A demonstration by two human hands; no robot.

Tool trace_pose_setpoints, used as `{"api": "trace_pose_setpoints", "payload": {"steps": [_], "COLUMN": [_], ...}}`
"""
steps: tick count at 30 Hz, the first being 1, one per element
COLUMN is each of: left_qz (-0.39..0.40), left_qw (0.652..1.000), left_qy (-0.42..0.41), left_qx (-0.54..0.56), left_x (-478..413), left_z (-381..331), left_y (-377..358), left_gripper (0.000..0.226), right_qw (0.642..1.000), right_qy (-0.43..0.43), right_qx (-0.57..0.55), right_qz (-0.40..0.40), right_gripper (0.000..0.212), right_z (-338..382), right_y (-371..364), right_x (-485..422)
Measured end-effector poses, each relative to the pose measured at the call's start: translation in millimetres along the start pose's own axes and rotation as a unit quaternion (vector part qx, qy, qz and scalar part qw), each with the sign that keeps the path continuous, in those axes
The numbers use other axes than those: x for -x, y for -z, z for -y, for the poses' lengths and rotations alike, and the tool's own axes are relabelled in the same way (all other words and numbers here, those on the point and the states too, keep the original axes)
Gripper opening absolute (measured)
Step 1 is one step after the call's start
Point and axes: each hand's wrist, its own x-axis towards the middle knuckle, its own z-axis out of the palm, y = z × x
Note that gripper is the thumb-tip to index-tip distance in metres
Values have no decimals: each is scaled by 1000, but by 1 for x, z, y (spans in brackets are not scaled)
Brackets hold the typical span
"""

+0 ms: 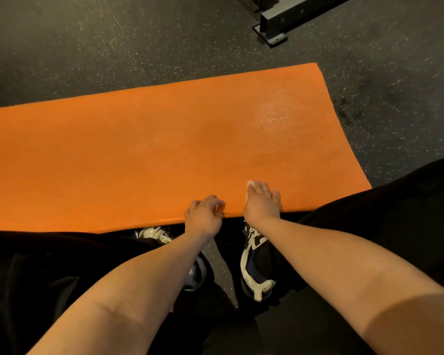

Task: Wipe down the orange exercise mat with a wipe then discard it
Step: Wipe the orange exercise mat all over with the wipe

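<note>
Flat orange foam exercise mat (pixel 144 149) on speckled black rubber floor (pixel 113 47), wide bare stretch leftward. Right hand (pixel 262 203), fingers spread flat, pressing crumpled white wipe (pixel 249 185) beside near edge. Left hand (pixel 204 216) fingers curled, pinching mat's near edge.

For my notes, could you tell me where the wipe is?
Under the right hand, flat on the mat's near edge; the wipe peeks out.
</note>
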Motion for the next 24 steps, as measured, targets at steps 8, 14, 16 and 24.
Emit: {"api": "trace_pose_setpoints", "payload": {"steps": [8, 14, 16, 24], "left_qz": [23, 29, 8, -9], "left_qw": [998, 990, 988, 990], "left_qy": [34, -17, -22, -17], "left_qx": [-50, -137, -150, -139], "left_x": [-26, -37, -46, -80], "left_z": [-20, 3, 6, 12], "left_y": [14, 5, 6, 9], "left_gripper": [49, 50, 49, 48], "right_qw": [982, 998, 999, 997], "right_qy": [180, -47, -11, 64], "right_qx": [12, -4, -13, 4], "right_qz": [55, 35, 49, 45], "right_gripper": [67, 63, 62, 59], "right_z": [26, 13, 30, 33], "right_y": [-16, 6, 3, 0], "right_x": [-4, -40, -40, -77]}}
